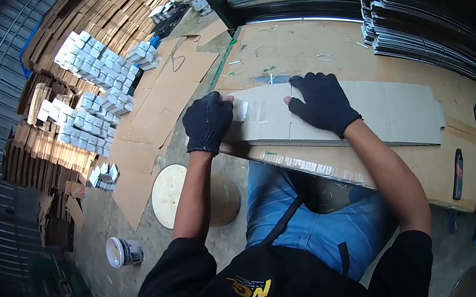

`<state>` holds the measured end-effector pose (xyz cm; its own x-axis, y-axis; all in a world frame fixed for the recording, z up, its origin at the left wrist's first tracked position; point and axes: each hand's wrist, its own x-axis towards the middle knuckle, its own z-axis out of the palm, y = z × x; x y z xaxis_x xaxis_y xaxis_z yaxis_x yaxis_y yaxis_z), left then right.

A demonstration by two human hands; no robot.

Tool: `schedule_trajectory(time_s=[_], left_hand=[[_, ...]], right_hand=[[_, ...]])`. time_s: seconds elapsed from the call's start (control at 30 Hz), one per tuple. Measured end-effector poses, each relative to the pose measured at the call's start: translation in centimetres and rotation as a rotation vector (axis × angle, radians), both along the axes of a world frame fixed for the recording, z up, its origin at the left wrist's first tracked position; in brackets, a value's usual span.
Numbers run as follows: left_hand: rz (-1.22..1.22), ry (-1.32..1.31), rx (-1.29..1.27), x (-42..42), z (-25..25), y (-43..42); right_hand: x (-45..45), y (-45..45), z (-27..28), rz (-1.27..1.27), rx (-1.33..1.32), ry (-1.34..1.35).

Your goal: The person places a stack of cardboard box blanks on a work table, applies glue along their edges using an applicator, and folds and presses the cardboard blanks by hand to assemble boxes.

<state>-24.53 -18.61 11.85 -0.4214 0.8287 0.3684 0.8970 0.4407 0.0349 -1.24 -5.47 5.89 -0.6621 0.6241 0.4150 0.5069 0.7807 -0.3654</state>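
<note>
Left grip, right grip gloved black; cardboard greyish-tan; jeans blue, pale-streaked; shirt black, yellow-lettered.

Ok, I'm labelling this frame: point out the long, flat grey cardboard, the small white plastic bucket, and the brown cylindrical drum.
Flat grey cardboard (382, 107), head view: upper face, towards its right end.
White plastic bucket (132, 252), head view: outer side wall.
Brown cylindrical drum (168, 192), head view: pale top.

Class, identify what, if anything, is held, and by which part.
Grey cardboard, by its left end in the left hand; the right hand lies over its far edge, grip unclear.
</note>
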Motion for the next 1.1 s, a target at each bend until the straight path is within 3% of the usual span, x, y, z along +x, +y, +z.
schedule_trajectory(time_s=[0.07, 0.13, 0.17, 0.23, 0.27, 0.37, 0.53, 0.67, 0.73, 0.87, 1.1], left_hand=[[0.001, -0.019, 0.022, 0.5, 1.1, 0.0], [-0.037, -0.279, 0.047, 1.6, 2.3, 0.1], [-0.03, -0.284, 0.056, 1.9, 2.0, 0.1], [-0.125, -0.269, 0.097, 2.8, 1.2, 0.2], [-0.058, -0.204, -0.027, 3.1, 0.9, 0.3], [-0.04, -0.116, -0.032, 0.4, -1.2, -0.2], [0.022, 0.143, 0.066, -3.2, 0.3, -1.3], [-0.041, -0.095, 0.18, 0.3, 1.5, -1.2], [-0.083, -0.111, 0.119, 1.0, 0.8, -1.1], [-0.048, -0.034, 0.058, -1.5, -1.4, -1.7], [0.076, 0.088, 0.072, -6.2, 0.4, -2.8]], right_hand=[[0.1, 0.0, 0.1, -0.004, 0.012, 0.005], [0.1, 0.1, -0.1, 0.001, 0.016, 0.002], [0.1, 0.2, 0.0, 0.002, 0.019, 0.002], [0.3, 0.0, 0.4, 0.011, -0.01, -0.033], [0.3, 0.0, 0.5, 0.005, -0.047, -0.061], [0.2, 0.0, 0.3, -0.002, -0.022, -0.058], [0.1, 0.1, 0.0, 0.009, 0.0, -0.034], [0.2, 0.1, 0.2, 0.014, -0.004, -0.033], [0.3, 0.1, 0.3, 0.016, 0.007, -0.039], [0.2, -0.1, 0.7, 0.01, -0.023, -0.056], [0.3, -0.2, 1.1, 0.012, -0.046, -0.081]])
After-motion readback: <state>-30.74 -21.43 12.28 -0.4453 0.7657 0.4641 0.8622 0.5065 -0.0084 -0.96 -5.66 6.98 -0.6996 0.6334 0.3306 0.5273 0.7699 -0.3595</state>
